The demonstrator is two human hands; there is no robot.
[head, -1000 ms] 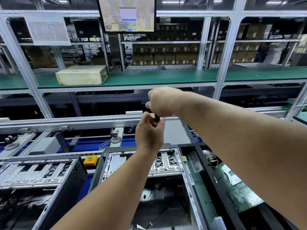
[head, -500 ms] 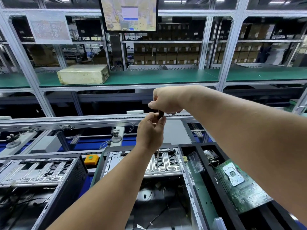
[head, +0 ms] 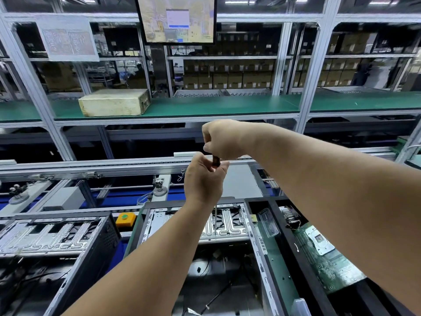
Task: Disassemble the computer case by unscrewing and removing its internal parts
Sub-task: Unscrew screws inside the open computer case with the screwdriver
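Steel drive cage: bright ribbed plate (head: 230, 224) across the far end of the open computer case (head: 255, 226), which sits directly below both hands; that looks to be where the screw is
Screwdriver: dark handle (head: 216, 161) stands upright between the two hands; thin shaft (head: 215, 221) drops straight down onto the ribbed plate; the tip itself is too small to make out
Right hand: on top (head: 224, 139), fingers curled over the head of the handle, gripping it from above
Left hand: lower down (head: 202, 181), fingertips pinching the bottom of the handle, steadying it
Step in hand: by my reading, backing a screw out of the drive cage with a long driver
How to do it well: keep the shaft dead vertical so the bit doesn't cam out; press down from the top hand, let the lower fingers do the guiding; ease off the pressure once the thread loosens
Watch for: a freed screw falling among the loose cables (head: 218, 293) in the case floor; catch it on the bit or lift it out at once
Motherboard: green board (head: 328, 265) lies in the black tray (head: 282, 226) just right of the case; already out, I'd say
Neighbour: second case (head: 100, 245) to the left, well apart from the hands
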